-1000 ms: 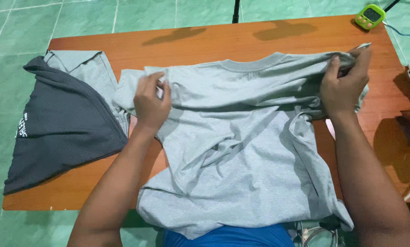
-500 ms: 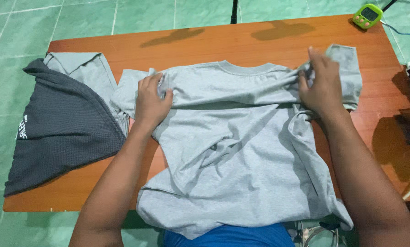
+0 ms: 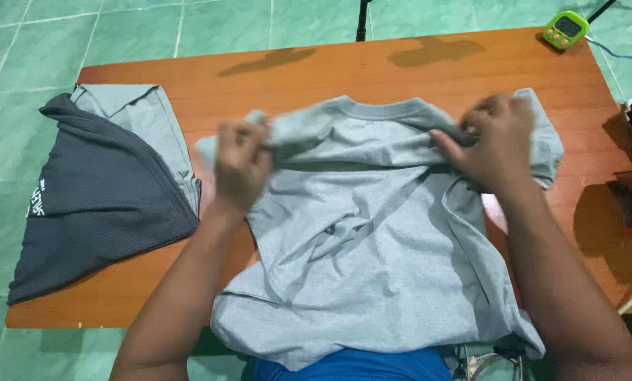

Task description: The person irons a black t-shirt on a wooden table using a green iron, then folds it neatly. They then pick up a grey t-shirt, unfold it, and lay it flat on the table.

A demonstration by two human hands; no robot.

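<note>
Left hand: left hand [image 3: 240, 168] is closed on a pinch of the grey T-shirt [image 3: 358, 240] at its left shoulder, the cloth bunched in the fingers.
Right hand: right hand [image 3: 491, 141] is closed on the shirt's right shoulder by the sleeve.
Shirt: lies spread on the wooden table [image 3: 372, 67], collar away from the person, hem hanging over the near edge.
Beside it: a dark folded shirt [image 3: 90, 197] on a grey one at the table's left end.
Far corner: a green timer [image 3: 567, 28].

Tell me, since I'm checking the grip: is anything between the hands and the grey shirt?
Nothing visible. The left hand and right hand both pinch the grey shirt directly at its shoulders. The folded clothes lie apart, to the left.
</note>
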